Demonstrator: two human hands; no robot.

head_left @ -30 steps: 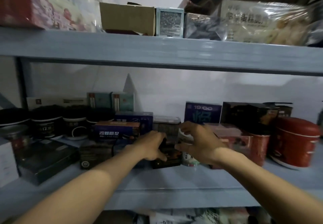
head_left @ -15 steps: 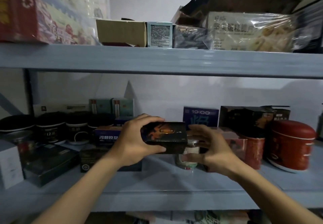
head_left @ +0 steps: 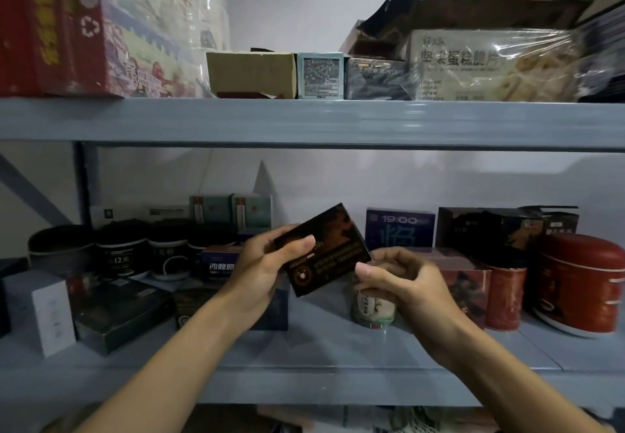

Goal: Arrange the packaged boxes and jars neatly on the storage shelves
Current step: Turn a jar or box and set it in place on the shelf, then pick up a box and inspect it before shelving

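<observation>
A small dark box (head_left: 326,256) with red-brown print is held tilted in the air above the lower shelf (head_left: 321,348). My left hand (head_left: 267,267) grips its left end, thumb on the front face. My right hand (head_left: 402,283) pinches the box's lower right corner with thumb and curled fingers. Directly below my right hand a small pale jar (head_left: 372,311) stands on the shelf. Black round jars (head_left: 121,250) line the left part of the shelf, and red tins (head_left: 581,283) stand at the right.
The upper shelf (head_left: 304,121) carries a red carton (head_left: 50,26), a brown cardboard box (head_left: 252,74), and a wrapped snack pack (head_left: 490,64). A white box (head_left: 50,311) and flat black box (head_left: 118,311) lie at the lower left. A blue "19:00" box (head_left: 399,229) stands behind.
The dark box was lifted off the lower shelf and has risen and tilted, its face turned toward me. My right hand moved from beside it to pinch its lower right corner.
</observation>
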